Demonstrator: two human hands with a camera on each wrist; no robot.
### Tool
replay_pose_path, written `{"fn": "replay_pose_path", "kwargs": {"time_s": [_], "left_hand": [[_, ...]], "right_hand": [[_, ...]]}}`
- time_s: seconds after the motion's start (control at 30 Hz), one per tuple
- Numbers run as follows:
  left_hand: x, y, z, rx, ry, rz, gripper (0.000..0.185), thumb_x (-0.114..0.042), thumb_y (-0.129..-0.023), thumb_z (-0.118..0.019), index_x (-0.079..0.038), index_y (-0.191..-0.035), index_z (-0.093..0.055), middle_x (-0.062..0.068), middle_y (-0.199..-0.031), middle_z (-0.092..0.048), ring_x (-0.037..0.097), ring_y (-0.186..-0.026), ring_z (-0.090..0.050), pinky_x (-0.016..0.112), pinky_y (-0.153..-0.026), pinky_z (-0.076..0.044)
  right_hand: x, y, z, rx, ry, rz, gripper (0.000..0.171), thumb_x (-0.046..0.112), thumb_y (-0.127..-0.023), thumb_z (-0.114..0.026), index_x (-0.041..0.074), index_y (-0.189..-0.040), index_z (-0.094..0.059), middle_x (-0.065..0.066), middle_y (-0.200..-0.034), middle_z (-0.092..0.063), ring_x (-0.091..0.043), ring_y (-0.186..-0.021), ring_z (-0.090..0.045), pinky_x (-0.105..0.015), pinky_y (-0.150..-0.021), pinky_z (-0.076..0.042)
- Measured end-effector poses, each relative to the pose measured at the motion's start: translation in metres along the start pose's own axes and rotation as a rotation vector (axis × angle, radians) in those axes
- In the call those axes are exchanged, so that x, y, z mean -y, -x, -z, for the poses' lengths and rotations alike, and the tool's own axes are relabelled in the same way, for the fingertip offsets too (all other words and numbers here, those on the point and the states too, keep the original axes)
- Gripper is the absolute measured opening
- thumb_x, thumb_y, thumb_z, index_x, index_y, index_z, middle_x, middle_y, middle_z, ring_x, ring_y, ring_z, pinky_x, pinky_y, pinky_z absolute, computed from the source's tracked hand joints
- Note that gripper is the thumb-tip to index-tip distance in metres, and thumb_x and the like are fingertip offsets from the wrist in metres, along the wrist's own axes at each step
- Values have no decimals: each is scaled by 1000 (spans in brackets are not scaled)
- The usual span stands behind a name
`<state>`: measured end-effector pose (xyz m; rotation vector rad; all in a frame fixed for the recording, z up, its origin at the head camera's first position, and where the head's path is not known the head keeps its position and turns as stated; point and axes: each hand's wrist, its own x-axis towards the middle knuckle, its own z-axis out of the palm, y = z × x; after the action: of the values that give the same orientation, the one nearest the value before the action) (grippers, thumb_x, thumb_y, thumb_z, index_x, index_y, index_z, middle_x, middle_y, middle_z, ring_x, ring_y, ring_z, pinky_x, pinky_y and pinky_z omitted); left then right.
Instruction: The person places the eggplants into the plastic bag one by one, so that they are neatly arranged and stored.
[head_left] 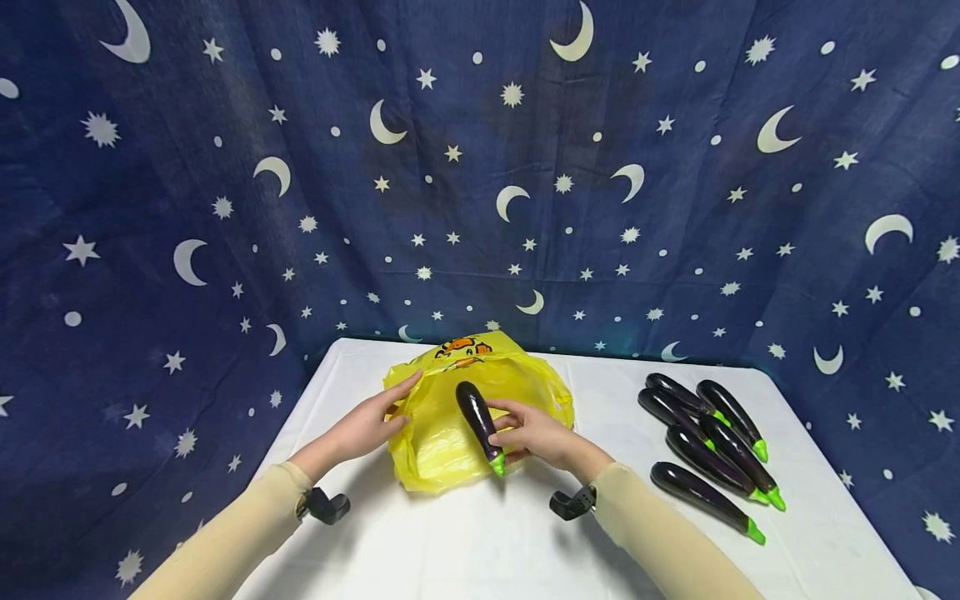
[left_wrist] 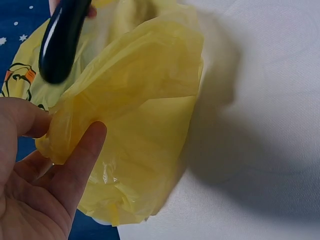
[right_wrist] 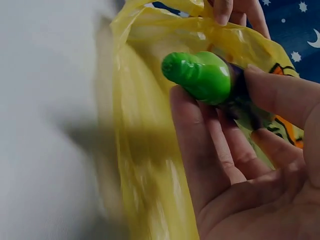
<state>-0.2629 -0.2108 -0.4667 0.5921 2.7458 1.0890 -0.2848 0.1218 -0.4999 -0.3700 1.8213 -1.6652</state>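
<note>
A yellow plastic bag (head_left: 442,442) lies open on the white table (head_left: 465,542). My left hand (head_left: 401,404) pinches the bag's left rim between thumb and fingers; the left wrist view shows that hand (left_wrist: 70,130) on the crumpled yellow bag (left_wrist: 145,100). My right hand (head_left: 506,427) grips a dark purple eggplant (head_left: 477,412) near its green stem end and holds it over the bag's mouth, dark tip pointing away. In the right wrist view the right hand (right_wrist: 215,87) wraps the eggplant just behind the green stem (right_wrist: 200,75), with the bag (right_wrist: 145,150) behind it.
Several more eggplants (head_left: 708,446) with green stems lie in a loose group on the table's right side. A dark blue cloth (head_left: 480,167) printed with moons and stars hangs behind and around the table.
</note>
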Motion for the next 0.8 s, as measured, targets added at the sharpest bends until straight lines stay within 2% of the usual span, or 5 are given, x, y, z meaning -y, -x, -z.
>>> {"fn": "replay_pose_path", "kwargs": {"time_s": [0.2, 0.47, 0.8], "left_hand": [[-1, -1, -2, -11, -11, -10, 75, -9, -101, -61, -28, -164, -25, 11, -159, -42, 30, -130, -55, 49, -107, -45], [-5, 0, -2, -1, -11, -2, 75, -10, -102, -60, -29, -164, -24, 12, -159, -41, 31, -132, -54, 49, -107, -46], [-7, -3, -2, -7, -6, -14, 74, -9, -102, -59, -26, -165, -24, 12, -159, -41, 31, -130, -56, 49, -106, -47]], "right_hand": [[0, -34, -20, -25, -100, -24, 72, 12, -95, -73, 14, -158, -38, -15, -125, -67, -27, -100, -70, -49, -89, -58], [-1, -73, -46, -87, -218, -86, 71, 6, -96, -70, 11, -159, -36, -17, -118, -70, -27, -97, -72, -43, -83, -60], [3, -95, -52, -101, -180, -140, 75, 4, -93, -73, 10, -158, -37, -15, -115, -70, -26, -98, -72, -41, -81, -61]]}}
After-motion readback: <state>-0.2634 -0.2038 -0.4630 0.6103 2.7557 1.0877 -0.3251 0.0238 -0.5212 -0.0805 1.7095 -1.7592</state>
